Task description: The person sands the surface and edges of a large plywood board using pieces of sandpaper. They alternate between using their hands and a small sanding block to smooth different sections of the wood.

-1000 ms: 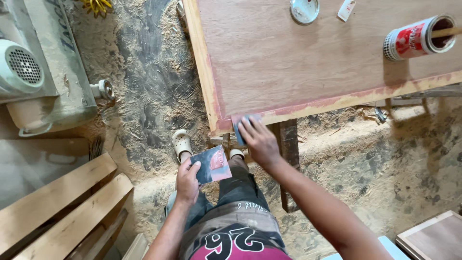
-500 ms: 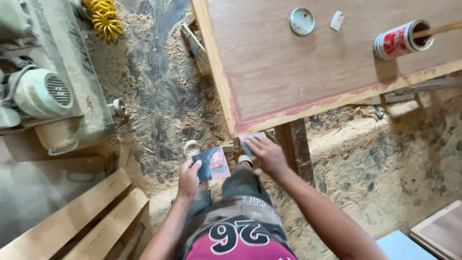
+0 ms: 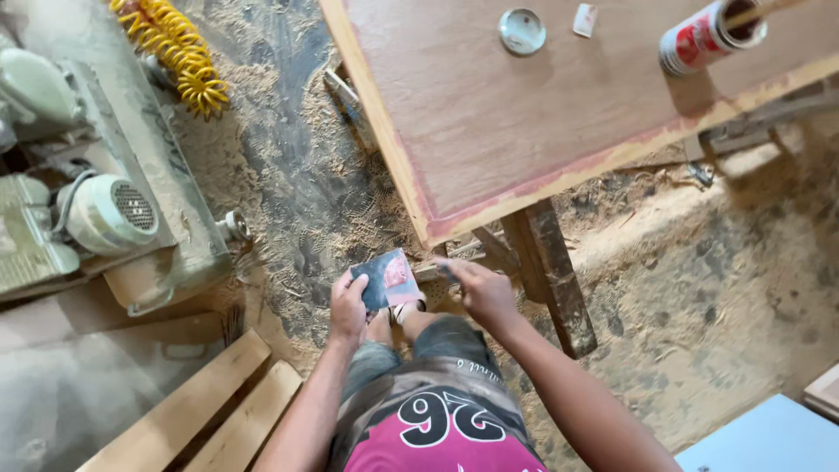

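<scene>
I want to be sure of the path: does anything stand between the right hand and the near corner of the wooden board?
Nothing visible does. The right hand is just below the near corner of the large reddish-brown wooden board, with open air between. The dark wooden trestle leg stands to its right, beside the path.

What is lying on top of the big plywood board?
On the plywood board lie a round metal lid, a small white piece and a tipped can holding a stick. The can's contents are hidden.
</scene>
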